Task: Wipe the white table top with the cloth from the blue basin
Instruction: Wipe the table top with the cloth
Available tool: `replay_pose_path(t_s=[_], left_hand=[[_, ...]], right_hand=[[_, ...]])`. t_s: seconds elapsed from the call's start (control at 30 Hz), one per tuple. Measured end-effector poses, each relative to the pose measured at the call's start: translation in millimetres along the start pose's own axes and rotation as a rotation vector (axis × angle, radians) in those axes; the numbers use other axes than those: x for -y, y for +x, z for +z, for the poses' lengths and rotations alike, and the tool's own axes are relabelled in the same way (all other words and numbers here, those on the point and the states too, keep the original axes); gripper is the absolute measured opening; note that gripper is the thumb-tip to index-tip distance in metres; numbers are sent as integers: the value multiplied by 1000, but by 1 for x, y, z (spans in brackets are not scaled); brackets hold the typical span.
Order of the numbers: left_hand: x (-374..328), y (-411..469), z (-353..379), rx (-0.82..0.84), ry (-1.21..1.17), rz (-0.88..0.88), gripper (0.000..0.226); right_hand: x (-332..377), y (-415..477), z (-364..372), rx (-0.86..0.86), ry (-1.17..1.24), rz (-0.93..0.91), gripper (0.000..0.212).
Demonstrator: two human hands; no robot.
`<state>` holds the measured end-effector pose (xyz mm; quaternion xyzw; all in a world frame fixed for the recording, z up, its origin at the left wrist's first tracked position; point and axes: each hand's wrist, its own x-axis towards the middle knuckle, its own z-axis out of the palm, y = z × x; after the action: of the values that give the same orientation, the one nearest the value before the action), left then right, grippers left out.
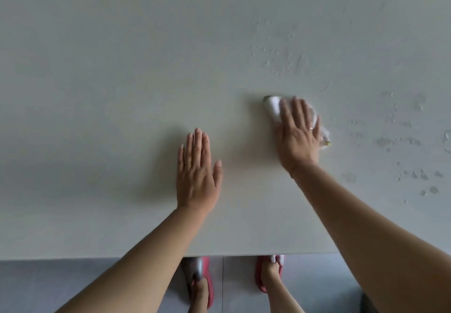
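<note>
A plain white table top (97,93) fills most of the view from above. The left hand (197,178) lies flat on it, palm down, fingers together and outstretched, holding nothing. To its right and a little farther off, the right hand (299,137) presses flat on a white cloth (272,106) that pokes out past the fingertips. Water droplets (283,61) and wet patches speckle the surface on the right. Below the table's near edge are a grey tiled floor (73,286) and two feet in red slippers (208,288).
</note>
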<state>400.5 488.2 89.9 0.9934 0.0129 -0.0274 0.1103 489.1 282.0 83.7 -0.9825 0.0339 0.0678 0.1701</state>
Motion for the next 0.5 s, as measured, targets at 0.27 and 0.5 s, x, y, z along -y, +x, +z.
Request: replay_pose_path(t_s=[0.27,0.5], left_hand=[[-6,82,6,-61,-47,-103,57],[-5,82,11,-59,-11,-117,64]], right_hand=[[81,-23,27,63,50,-151,52],[-18,40,-13,31,-132,-204,56]])
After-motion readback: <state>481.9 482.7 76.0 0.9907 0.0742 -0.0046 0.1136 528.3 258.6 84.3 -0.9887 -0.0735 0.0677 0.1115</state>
